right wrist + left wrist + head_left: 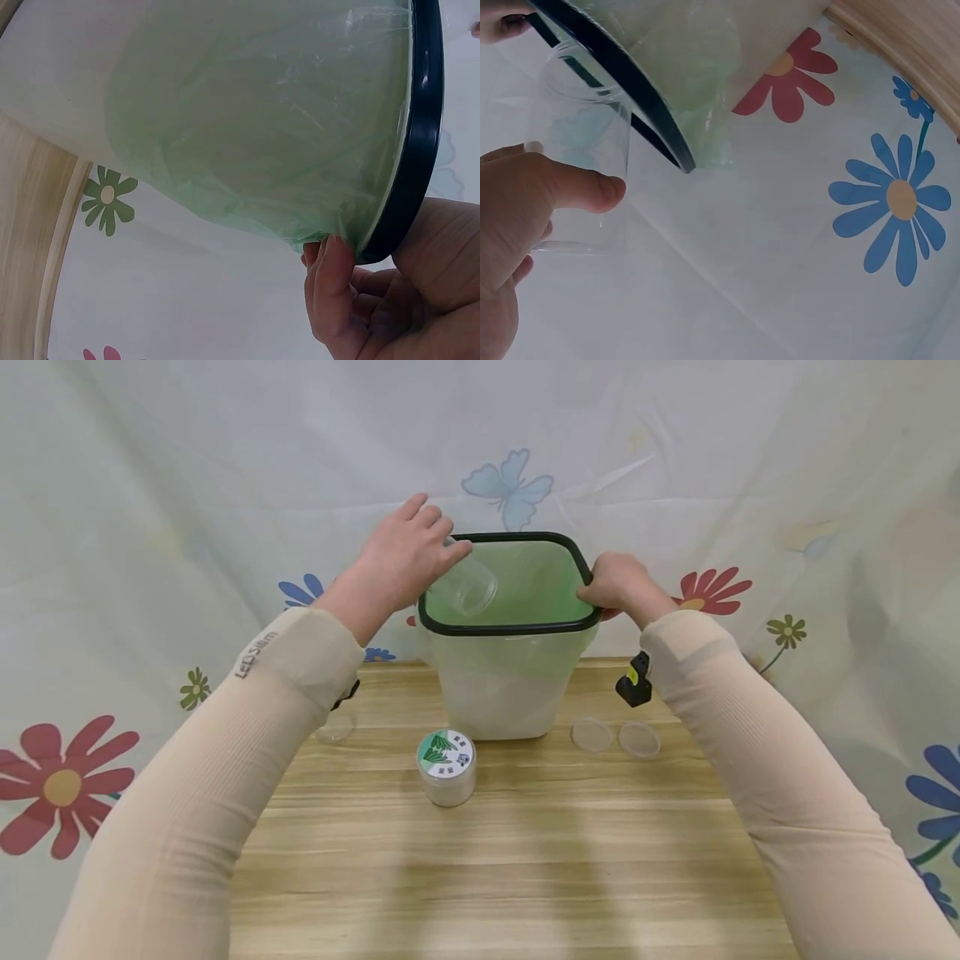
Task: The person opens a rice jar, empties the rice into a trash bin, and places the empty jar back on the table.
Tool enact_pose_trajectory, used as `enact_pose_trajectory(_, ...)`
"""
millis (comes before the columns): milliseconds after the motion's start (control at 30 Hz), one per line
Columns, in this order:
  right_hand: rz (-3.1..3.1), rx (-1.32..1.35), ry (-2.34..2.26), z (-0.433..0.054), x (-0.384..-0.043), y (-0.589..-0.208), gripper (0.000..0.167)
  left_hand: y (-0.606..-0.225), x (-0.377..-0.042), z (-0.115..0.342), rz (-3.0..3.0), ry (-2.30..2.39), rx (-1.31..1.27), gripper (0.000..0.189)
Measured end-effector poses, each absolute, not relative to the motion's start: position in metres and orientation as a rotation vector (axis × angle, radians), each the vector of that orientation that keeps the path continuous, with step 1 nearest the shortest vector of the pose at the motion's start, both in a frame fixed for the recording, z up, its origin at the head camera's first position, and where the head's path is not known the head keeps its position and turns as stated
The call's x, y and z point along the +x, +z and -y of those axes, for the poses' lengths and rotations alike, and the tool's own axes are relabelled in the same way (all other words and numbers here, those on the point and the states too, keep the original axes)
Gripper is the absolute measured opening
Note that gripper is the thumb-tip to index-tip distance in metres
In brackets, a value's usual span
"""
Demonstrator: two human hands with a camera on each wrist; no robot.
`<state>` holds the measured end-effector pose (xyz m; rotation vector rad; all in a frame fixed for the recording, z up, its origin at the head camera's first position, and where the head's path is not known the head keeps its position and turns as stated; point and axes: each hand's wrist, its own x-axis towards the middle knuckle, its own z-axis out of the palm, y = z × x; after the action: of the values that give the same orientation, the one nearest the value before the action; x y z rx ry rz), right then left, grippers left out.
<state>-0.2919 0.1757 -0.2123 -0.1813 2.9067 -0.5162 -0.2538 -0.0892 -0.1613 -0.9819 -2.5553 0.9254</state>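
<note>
A whitish trash can (502, 697) stands at the back of the table, lined with a thin green bag (255, 120) under a black rim ring (517, 629). My left hand (405, 556) holds a clear plastic jar (472, 587) at the can's left rim, tilted with its mouth toward the inside. In the left wrist view the thumb lies along the wall of this see-through jar, and nothing shows inside it. My right hand (621, 581) grips the right side of the rim. The right wrist view shows its fingertips pinching gathered green bag below the ring.
In front of the can stands a small jar (448, 789) with a white and green printed lid. Two clear round lids (592, 735) lie to the right. Another clear round piece (336, 727) lies left, partly behind the left forearm. A flower-printed curtain (247, 518) hangs behind.
</note>
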Motion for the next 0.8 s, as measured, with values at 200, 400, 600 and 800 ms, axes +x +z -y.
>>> enact_pose_trajectory(200, -2.910, -0.181, -0.525, -0.177, -0.293, -0.214, 0.021, -0.166, -0.256, 0.099, 2.500, 0.855, -0.944, 0.065)
enact_pose_trajectory(400, -2.915, -0.180, -0.526, -0.177, -0.293, -0.215, 0.021, -0.173, -0.258, 0.109, 2.494, 0.714, -0.892, 0.054)
enact_pose_trajectory(600, -2.918, -0.184, -0.525, -0.178, -0.294, -0.215, 0.021, -0.180, -0.262, 0.119, 2.550, 0.576, -0.808, 0.055)
enact_pose_trajectory(800, -2.919, -0.186, -0.525, -0.178, -0.294, -0.214, 0.021, -0.191, -0.267, 0.134, 2.534, 0.391, -0.669, 0.058)
